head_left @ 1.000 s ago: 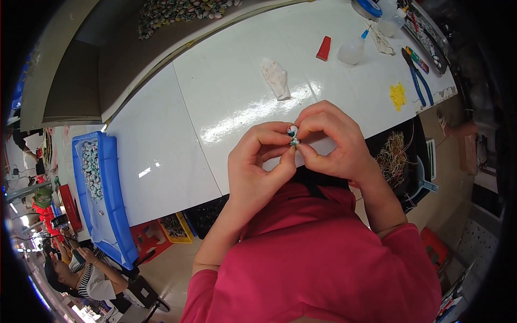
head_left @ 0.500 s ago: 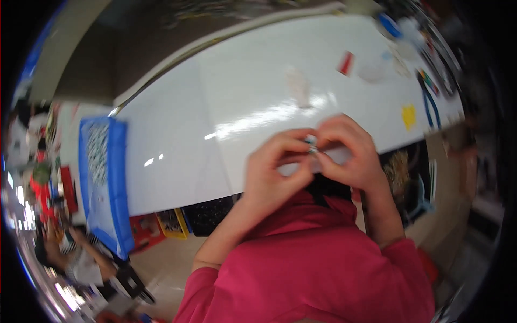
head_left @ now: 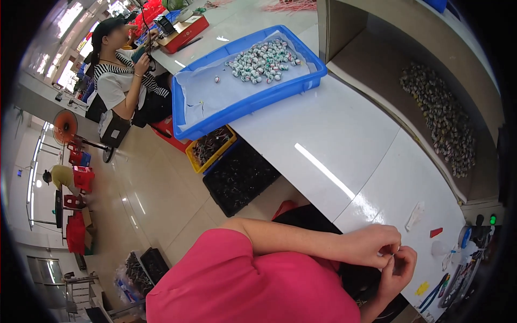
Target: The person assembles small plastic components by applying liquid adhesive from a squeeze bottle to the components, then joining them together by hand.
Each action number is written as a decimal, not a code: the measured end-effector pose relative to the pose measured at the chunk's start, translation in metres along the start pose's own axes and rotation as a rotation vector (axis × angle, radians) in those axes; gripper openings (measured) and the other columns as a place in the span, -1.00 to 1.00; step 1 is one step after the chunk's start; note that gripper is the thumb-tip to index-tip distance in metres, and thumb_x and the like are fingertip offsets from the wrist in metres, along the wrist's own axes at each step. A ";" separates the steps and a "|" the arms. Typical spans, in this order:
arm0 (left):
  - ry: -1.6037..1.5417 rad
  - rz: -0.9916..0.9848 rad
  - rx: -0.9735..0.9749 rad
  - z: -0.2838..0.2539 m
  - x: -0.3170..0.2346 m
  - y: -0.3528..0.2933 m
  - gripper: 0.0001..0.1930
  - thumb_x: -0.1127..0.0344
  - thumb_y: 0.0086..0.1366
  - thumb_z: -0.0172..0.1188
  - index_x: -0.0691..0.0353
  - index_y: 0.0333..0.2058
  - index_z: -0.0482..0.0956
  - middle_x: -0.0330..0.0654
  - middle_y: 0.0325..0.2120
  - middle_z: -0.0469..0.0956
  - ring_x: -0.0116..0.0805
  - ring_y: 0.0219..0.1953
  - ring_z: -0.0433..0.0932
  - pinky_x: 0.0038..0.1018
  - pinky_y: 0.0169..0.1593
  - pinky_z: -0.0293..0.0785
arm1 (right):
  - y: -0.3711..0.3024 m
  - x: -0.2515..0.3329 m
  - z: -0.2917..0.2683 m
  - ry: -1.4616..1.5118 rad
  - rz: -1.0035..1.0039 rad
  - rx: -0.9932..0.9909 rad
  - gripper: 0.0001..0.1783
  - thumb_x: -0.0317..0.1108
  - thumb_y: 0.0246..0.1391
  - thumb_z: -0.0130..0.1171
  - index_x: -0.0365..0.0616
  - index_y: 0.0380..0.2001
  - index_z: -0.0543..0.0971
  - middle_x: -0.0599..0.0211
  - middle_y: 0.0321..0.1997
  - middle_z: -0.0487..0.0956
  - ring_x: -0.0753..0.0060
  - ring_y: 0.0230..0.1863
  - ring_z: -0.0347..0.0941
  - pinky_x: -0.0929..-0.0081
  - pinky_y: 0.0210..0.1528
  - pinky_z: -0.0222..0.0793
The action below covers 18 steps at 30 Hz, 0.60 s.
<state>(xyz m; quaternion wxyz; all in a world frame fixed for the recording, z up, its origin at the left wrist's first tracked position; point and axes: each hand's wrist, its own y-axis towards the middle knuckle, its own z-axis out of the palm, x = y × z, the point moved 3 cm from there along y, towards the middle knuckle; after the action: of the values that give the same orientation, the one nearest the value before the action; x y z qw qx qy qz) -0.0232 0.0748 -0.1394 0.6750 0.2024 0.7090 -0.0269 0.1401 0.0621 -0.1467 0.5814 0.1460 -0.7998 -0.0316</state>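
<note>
My left hand (head_left: 370, 245) and my right hand (head_left: 397, 270) meet at the lower right, over the near edge of the white table (head_left: 323, 134). Fingers of both are bent in a pinch, with the tips touching or nearly so. Whatever sits between them is tiny and mostly covered by the fingertips. Farther off, a blue tray (head_left: 247, 110) lined with a pale sheet holds a heap of small round white pieces (head_left: 264, 62) marked green and red. One such piece (head_left: 217, 79) lies apart on the sheet.
Near my hands lie a red piece (head_left: 436, 232), a yellow scrap (head_left: 422, 288) and blue-handled pliers (head_left: 434, 292). A shelf (head_left: 371, 59) behind holds many small pieces. Under the table stand a yellow bin (head_left: 232, 141) and a black crate (head_left: 239, 177). A person (head_left: 121, 75) sits beyond the tray.
The view has swung left, bringing the tray and the seated person into fuller sight. My hands remain together in a pinch; the small white-and-green thing between them is now mostly hidden.
</note>
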 end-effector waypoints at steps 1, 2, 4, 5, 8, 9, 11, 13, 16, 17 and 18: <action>-0.036 -0.005 0.004 0.001 0.000 0.003 -0.82 0.39 0.02 0.21 0.29 -0.41 0.41 -0.13 -0.44 0.44 -0.24 -0.44 0.48 -0.42 -0.39 0.43 | 0.002 0.000 -0.003 0.005 0.012 -0.008 -0.77 -0.58 -0.16 0.11 -0.24 -0.36 0.36 0.21 -0.22 0.32 0.33 -0.16 0.31 0.48 -0.06 0.28; -0.073 -0.012 0.011 0.001 0.001 0.005 -0.82 0.39 0.02 0.21 0.29 -0.41 0.41 -0.13 -0.43 0.44 -0.24 -0.43 0.48 -0.41 -0.39 0.43 | 0.004 0.000 -0.004 0.011 0.027 -0.018 -0.77 -0.58 -0.16 0.11 -0.23 -0.36 0.36 0.21 -0.23 0.33 0.33 -0.17 0.31 0.47 -0.07 0.28; -0.085 -0.005 0.034 0.004 0.000 0.014 -0.82 0.38 0.04 0.20 0.30 -0.40 0.42 -0.13 -0.41 0.45 -0.25 -0.41 0.49 -0.44 -0.35 0.46 | 0.008 -0.002 -0.011 0.011 0.027 -0.045 -0.76 -0.57 -0.17 0.12 -0.22 -0.36 0.35 0.22 -0.24 0.32 0.34 -0.17 0.31 0.49 -0.08 0.28; -0.132 -0.047 0.052 0.007 0.001 0.018 -0.81 0.39 0.05 0.20 0.31 -0.37 0.43 -0.12 -0.40 0.45 -0.26 -0.39 0.50 -0.45 -0.32 0.48 | 0.009 -0.003 -0.014 -0.001 0.018 -0.046 -0.76 -0.57 -0.19 0.13 -0.22 -0.37 0.36 0.23 -0.24 0.32 0.34 -0.18 0.31 0.50 -0.10 0.28; -0.181 -0.076 0.099 0.012 -0.001 0.024 -0.80 0.42 0.06 0.20 0.32 -0.32 0.45 -0.10 -0.35 0.46 -0.28 -0.34 0.52 -0.47 -0.27 0.52 | 0.008 0.001 -0.022 -0.016 0.032 -0.087 -0.76 -0.55 -0.22 0.15 -0.21 -0.40 0.37 0.24 -0.27 0.34 0.34 -0.22 0.32 0.51 -0.14 0.29; -0.175 -0.059 0.107 0.013 -0.003 0.029 -0.80 0.44 0.07 0.20 0.33 -0.30 0.46 -0.09 -0.32 0.47 -0.28 -0.31 0.53 -0.48 -0.24 0.54 | 0.012 0.004 -0.024 -0.011 0.041 -0.111 -0.77 -0.55 -0.24 0.16 -0.21 -0.42 0.39 0.24 -0.30 0.36 0.32 -0.25 0.33 0.51 -0.16 0.30; -0.156 -0.116 0.083 0.004 0.004 0.021 -0.80 0.48 0.08 0.19 0.32 -0.27 0.48 -0.08 -0.24 0.47 -0.30 -0.22 0.54 -0.48 -0.20 0.55 | 0.021 0.007 -0.012 -0.135 -0.025 -0.074 -0.79 -0.54 -0.28 0.20 -0.19 -0.47 0.42 0.23 -0.37 0.41 0.25 -0.31 0.37 0.49 -0.20 0.33; -0.132 -0.113 0.068 -0.003 0.014 0.007 -0.82 0.49 0.10 0.19 0.32 -0.28 0.49 -0.07 -0.18 0.47 -0.31 -0.17 0.54 -0.49 -0.12 0.55 | 0.019 0.003 0.002 -0.140 -0.037 -0.040 -0.78 -0.53 -0.30 0.24 -0.17 -0.48 0.45 0.22 -0.41 0.47 0.20 -0.33 0.42 0.46 -0.23 0.37; -0.093 -0.173 0.110 0.002 0.009 0.016 -0.82 0.52 0.09 0.19 0.31 -0.28 0.49 -0.06 -0.14 0.47 -0.31 -0.13 0.55 -0.49 -0.07 0.54 | 0.020 0.004 -0.009 -0.167 -0.058 -0.055 -0.76 -0.52 -0.32 0.28 -0.17 -0.46 0.47 0.23 -0.37 0.50 0.22 -0.30 0.46 0.43 -0.24 0.40; -0.100 -0.145 0.152 0.007 0.009 0.022 -0.82 0.52 0.09 0.19 0.31 -0.28 0.49 -0.06 -0.14 0.47 -0.31 -0.13 0.55 -0.49 -0.07 0.54 | 0.022 0.004 -0.016 -0.192 -0.061 -0.099 -0.76 -0.52 -0.32 0.28 -0.17 -0.46 0.47 0.23 -0.37 0.50 0.22 -0.30 0.46 0.43 -0.24 0.40; -0.103 -0.129 0.128 0.010 0.010 0.022 -0.81 0.53 0.09 0.19 0.31 -0.27 0.49 -0.05 -0.13 0.47 -0.31 -0.13 0.55 -0.49 -0.07 0.54 | 0.021 0.004 -0.019 -0.186 -0.057 -0.081 -0.75 -0.52 -0.31 0.28 -0.17 -0.46 0.48 0.24 -0.36 0.51 0.24 -0.30 0.47 0.43 -0.23 0.40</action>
<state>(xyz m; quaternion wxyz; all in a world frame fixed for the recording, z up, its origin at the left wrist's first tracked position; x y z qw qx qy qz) -0.0067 0.0941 -0.1444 0.6932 0.1974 0.6816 -0.1261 0.1525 0.0828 -0.1322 0.5090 0.1416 -0.8438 -0.0940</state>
